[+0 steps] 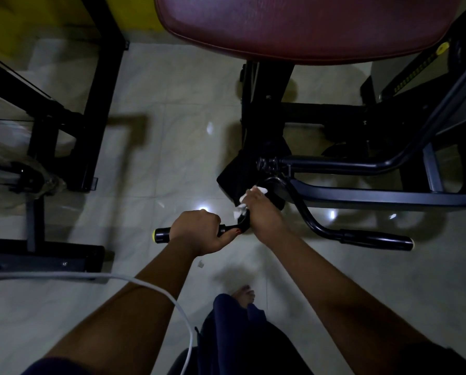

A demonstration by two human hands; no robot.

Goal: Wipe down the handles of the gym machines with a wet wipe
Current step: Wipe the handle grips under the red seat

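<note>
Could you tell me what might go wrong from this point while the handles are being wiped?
The wet wipe is bunched in the right hand, so it may skip parts of the bar. The right handle looks untouched and could be forgotten. The white cable crosses the left forearm and might snag.

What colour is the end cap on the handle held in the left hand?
Yellow: the end cap on the black handle shows clearly in the head view, beside the left hand.

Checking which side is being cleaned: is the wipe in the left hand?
No, the white wet wipe is in the right hand, while the left hand grips the handle.
</note>
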